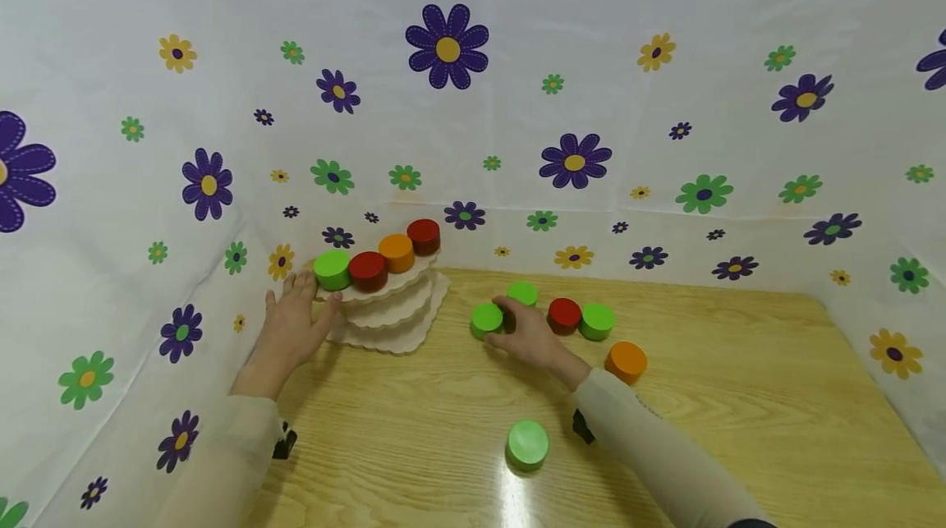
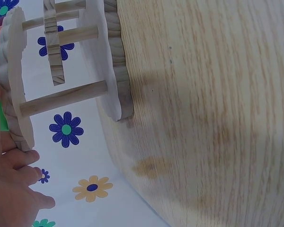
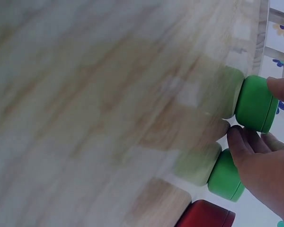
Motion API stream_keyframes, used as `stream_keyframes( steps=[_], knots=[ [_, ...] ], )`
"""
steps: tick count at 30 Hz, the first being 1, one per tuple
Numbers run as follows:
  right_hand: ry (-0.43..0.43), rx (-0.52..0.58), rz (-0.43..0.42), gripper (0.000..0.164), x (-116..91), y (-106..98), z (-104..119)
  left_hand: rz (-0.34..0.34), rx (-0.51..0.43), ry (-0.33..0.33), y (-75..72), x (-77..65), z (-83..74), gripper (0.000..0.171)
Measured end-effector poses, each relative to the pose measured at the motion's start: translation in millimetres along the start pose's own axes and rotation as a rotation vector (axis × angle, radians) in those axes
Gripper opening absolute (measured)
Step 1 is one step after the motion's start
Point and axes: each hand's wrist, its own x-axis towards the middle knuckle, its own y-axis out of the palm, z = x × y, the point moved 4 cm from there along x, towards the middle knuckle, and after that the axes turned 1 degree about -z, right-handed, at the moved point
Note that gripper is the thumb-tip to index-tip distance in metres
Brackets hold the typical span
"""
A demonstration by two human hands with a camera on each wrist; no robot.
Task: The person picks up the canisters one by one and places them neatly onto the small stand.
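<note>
A pale wooden three-tier stand (image 1: 392, 310) with scalloped edges stands at the table's back left. Green, red and orange round blocks line its top tier. My left hand (image 1: 291, 327) grips the left end of that tier, beside its green block (image 1: 332, 270); in the left wrist view, the fingers (image 2: 20, 159) bend round the tier's edge. With thumb and fingers, my right hand (image 1: 528, 331) pinches a green round block (image 1: 486, 320) right of the stand. In the right wrist view this pinched green block (image 3: 256, 104) touches the tabletop. Another green block (image 1: 522, 295) lies just behind the hand.
To the right lie a red block (image 1: 565, 315), a green one (image 1: 598, 321) and an orange one (image 1: 626, 362). One more green block (image 1: 528, 445) sits near the front. Flower-patterned white cloth (image 1: 517, 117) walls the wooden table (image 1: 739, 380) at the back and sides.
</note>
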Motion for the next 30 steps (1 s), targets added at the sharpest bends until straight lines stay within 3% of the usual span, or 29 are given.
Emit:
stream_keyframes(
  steps=[20,30],
  knots=[
    [-0.004,-0.016,-0.032,0.063,1,3,-1,-0.005,0.008,-0.008,1.4,-0.3,3.3,0.088],
    [-0.001,0.022,-0.019,0.06,3,4,12,0.004,0.0,-0.014,1.0,0.2,2.6,0.089]
  ],
)
